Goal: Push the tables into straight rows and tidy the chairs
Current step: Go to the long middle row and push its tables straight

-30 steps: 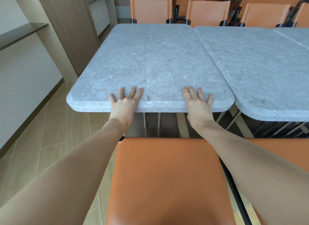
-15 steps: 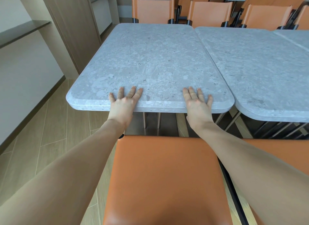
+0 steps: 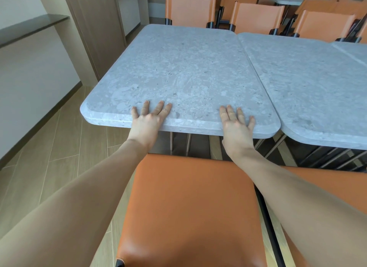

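A grey speckled stone-look table [image 3: 178, 68] stands in front of me. Its right long edge meets a second grey table [image 3: 307, 84]. My left hand [image 3: 148, 119] lies flat on the near edge, fingers straight on the top. My right hand [image 3: 235, 122] lies flat on the same edge further right, fingers spread. Both thumbs are hidden below the rim. An orange chair [image 3: 190, 207] is right below my arms, its seat short of the table edge.
Orange chairs [image 3: 190, 11] line the far side of the tables, with more tables and chairs behind. A wooden pillar [image 3: 95, 28] and a wall with a dark ledge [image 3: 29, 28] stand left. Wood floor [image 3: 49, 157] runs between wall and table. A third table [image 3: 355, 50] adjoins at far right.
Both hands keep their place on the near edge. The table's far end now lies slightly further left in view and the table looks a little turned.
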Demonstrator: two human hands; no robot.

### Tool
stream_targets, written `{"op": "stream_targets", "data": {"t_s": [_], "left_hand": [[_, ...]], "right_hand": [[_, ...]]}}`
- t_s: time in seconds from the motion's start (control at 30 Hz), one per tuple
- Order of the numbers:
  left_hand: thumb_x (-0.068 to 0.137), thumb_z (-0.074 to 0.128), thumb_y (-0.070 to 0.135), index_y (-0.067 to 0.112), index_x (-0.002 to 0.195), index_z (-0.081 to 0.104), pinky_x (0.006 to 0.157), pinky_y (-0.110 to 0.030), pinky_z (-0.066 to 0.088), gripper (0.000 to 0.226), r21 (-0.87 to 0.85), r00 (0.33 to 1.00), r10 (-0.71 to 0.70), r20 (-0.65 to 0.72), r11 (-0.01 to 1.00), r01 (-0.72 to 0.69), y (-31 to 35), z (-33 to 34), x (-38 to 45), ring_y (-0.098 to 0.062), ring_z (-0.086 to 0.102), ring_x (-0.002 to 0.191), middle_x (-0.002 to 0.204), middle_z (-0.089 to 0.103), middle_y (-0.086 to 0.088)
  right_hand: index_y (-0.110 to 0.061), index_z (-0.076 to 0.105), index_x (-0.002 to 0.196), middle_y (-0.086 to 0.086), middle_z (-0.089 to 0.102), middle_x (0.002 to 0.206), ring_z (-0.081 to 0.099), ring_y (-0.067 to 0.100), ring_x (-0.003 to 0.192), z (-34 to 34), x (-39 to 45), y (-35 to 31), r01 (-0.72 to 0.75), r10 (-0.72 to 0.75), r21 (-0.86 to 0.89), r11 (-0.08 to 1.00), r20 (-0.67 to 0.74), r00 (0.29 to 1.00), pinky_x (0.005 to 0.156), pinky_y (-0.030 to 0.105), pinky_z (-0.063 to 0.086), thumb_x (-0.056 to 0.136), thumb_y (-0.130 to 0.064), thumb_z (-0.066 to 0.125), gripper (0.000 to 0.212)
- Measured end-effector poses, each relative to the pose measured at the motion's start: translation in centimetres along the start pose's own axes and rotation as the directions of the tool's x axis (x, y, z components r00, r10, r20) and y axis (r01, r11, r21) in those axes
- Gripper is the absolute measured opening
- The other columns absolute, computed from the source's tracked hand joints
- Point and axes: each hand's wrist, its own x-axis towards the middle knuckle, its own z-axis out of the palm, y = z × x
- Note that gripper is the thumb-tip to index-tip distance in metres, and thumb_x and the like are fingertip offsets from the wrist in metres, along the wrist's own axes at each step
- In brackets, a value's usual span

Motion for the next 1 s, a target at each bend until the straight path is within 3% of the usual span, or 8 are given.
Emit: {"op": "stream_targets", "data": {"t_s": [0.47, 0.53, 0.6, 0.67, 0.7, 0.77, 0.87, 1.0], "left_hand": [[0.091, 0.048, -0.013, 0.030, 0.162, 0.001, 0.120, -0.060, 0.015, 0.095, -0.021, 0.997, -0.076, 0.033, 0.997, 0.077, 0.7, -0.7, -0.6, -0.039, 0.009, 0.155, 0.170, 0.009, 0.004], [0.094, 0.056, 0.003, 0.030, 0.162, 0.000, 0.120, -0.060, 0.016, 0.092, -0.038, 0.993, -0.077, 0.094, 0.996, 0.081, 0.9, -1.4, -0.5, -0.038, 0.009, 0.155, 0.170, 0.009, 0.004], [0.093, 0.062, 0.038, 0.031, 0.162, 0.003, 0.120, -0.060, 0.015, 0.090, -0.099, 0.981, -0.064, 0.183, 0.992, 0.083, 0.9, -2.6, -0.3, -0.037, 0.008, 0.155, 0.169, 0.012, 0.003], [0.087, 0.055, 0.067, 0.031, 0.161, 0.011, 0.120, -0.059, 0.016, 0.093, -0.155, 0.971, -0.058, 0.231, 0.983, 0.096, 0.9, -3.8, -0.1, -0.035, 0.010, 0.155, 0.168, 0.017, 0.002], [0.086, 0.051, 0.074, 0.030, 0.161, 0.016, 0.120, -0.058, 0.017, 0.093, -0.174, 0.969, -0.064, 0.238, 0.979, 0.107, 1.1, -4.3, 0.1, -0.034, 0.011, 0.155, 0.167, 0.019, 0.002], [0.087, 0.043, 0.078, 0.031, 0.158, 0.026, 0.119, -0.055, 0.022, 0.086, -0.210, 0.968, -0.088, 0.235, 0.968, 0.139, 1.4, -5.0, 0.7, -0.031, 0.017, 0.153, 0.164, 0.026, 0.003], [0.090, 0.032, 0.076, 0.032, 0.147, 0.043, 0.112, -0.051, 0.033, 0.072, -0.259, 0.969, -0.118, 0.217, 0.950, 0.174, 1.5, -5.4, 1.4, -0.028, 0.031, 0.145, 0.153, 0.040, 0.003], [0.102, 0.025, 0.062, 0.026, 0.139, 0.046, 0.088, -0.041, 0.049, 0.056, -0.158, 0.958, -0.125, 0.260, 0.973, 0.170, 2.6, -6.1, 3.0, -0.033, 0.047, 0.126, 0.137, 0.047, -0.001]], "right_hand": [[-0.014, 0.004, 0.160, 0.011, 0.010, 0.168, 0.011, 0.037, 0.154, -1.5, -0.1, -0.2, 0.048, -0.041, -0.079, 0.996, 0.090, 0.995, 0.117, 0.066, 0.019, 0.090, 0.007, 0.057, 0.090], [-0.012, 0.002, 0.159, 0.011, 0.009, 0.168, 0.011, 0.038, 0.153, -2.2, 0.1, -0.1, 0.066, -0.053, -0.076, 0.995, 0.164, 0.985, 0.115, 0.067, 0.022, 0.091, -0.003, 0.062, 0.091], [-0.010, 0.004, 0.159, 0.010, 0.011, 0.167, 0.015, 0.038, 0.151, -3.2, 0.4, 0.2, 0.100, -0.079, -0.070, 0.993, 0.255, 0.964, 0.112, 0.066, 0.028, 0.090, -0.036, 0.067, 0.096], [-0.013, 0.020, 0.156, 0.007, 0.025, 0.161, 0.027, 0.036, 0.143, -4.3, 1.0, 0.7, 0.142, -0.132, -0.020, 0.990, 0.257, 0.957, 0.103, 0.058, 0.038, 0.086, -0.068, 0.053, 0.095], [-0.016, 0.031, 0.150, 0.003, 0.036, 0.154, 0.033, 0.033, 0.136, -4.7, 1.5, 1.2, 0.154, -0.154, 0.020, 0.988, 0.226, 0.962, 0.097, 0.052, 0.040, 0.086, -0.074, 0.044, 0.089], [-0.022, 0.047, 0.133, -0.004, 0.048, 0.135, 0.037, 0.028, 0.124, -5.1, 2.8, 2.4, 0.159, -0.181, 0.130, 0.979, 0.189, 0.965, 0.090, 0.045, 0.039, 0.091, -0.072, 0.034, 0.067], [-0.024, 0.054, 0.113, -0.006, 0.050, 0.116, 0.038, 0.026, 0.116, -4.8, 4.8, 3.5, 0.156, -0.201, 0.242, 0.958, 0.171, 0.965, 0.087, 0.041, 0.033, 0.100, -0.055, 0.027, 0.043], [-0.019, 0.057, 0.098, -0.001, 0.047, 0.098, 0.045, 0.027, 0.102, -2.4, 6.0, 2.9, 0.058, -0.063, 0.376, 0.925, -0.001, 0.998, 0.082, 0.040, 0.029, 0.102, -0.033, 0.039, 0.024]]}}
